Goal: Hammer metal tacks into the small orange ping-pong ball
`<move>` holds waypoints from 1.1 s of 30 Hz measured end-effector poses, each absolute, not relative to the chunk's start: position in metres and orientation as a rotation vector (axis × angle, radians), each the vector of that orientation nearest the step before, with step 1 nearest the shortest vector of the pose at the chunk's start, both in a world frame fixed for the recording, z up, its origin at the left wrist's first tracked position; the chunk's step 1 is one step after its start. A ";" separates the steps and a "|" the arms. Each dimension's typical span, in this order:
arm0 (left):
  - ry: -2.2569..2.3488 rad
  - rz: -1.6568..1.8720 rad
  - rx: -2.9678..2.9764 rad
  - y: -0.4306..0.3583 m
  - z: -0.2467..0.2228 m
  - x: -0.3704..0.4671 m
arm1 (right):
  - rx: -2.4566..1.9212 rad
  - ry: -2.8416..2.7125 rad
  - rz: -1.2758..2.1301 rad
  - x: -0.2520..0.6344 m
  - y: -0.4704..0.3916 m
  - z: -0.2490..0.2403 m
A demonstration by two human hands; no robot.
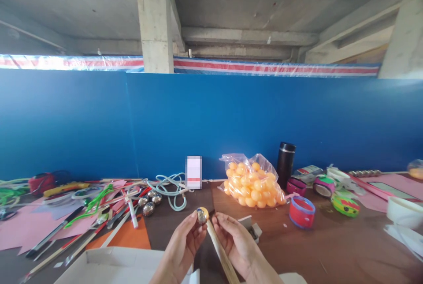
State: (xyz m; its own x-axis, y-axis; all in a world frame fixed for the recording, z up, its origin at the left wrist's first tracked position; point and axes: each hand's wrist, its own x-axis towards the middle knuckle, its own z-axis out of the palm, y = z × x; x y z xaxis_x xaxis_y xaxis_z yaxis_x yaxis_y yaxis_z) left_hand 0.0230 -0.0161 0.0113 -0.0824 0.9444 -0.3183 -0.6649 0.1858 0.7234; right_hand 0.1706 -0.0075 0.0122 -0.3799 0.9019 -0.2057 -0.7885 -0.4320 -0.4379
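My left hand [187,236] pinches a shiny silver ball [202,217] between thumb and fingers, and a yellow-orange patch shows at its upper edge. Close beside it, my right hand [233,237] has its thumb and fingertips pressed together. A small dark bit shows at those fingertips, too small to name. Between the hands a pale wooden stick [220,248] slants from just below the ball to the bottom edge; whether it touches the ball or the right hand is unclear. Behind the right hand sits a small open box [256,230] with dark contents, partly covered.
A clear bag of orange balls [253,184] stands behind the hands, with a black flask [286,162] beside it. Several silver balls [148,208] lie left, near a pale blue cord [173,191]. A white box [115,264] is at front left, a red tape roll [302,212] right.
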 end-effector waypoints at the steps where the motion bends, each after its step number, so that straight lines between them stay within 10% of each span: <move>1: 0.916 1.393 0.390 -0.016 0.012 0.023 | -0.508 -0.331 1.961 0.170 -0.008 0.011; 33: 0.865 1.338 0.452 -0.018 0.010 0.028 | -0.488 -0.304 1.907 0.158 -0.002 -0.009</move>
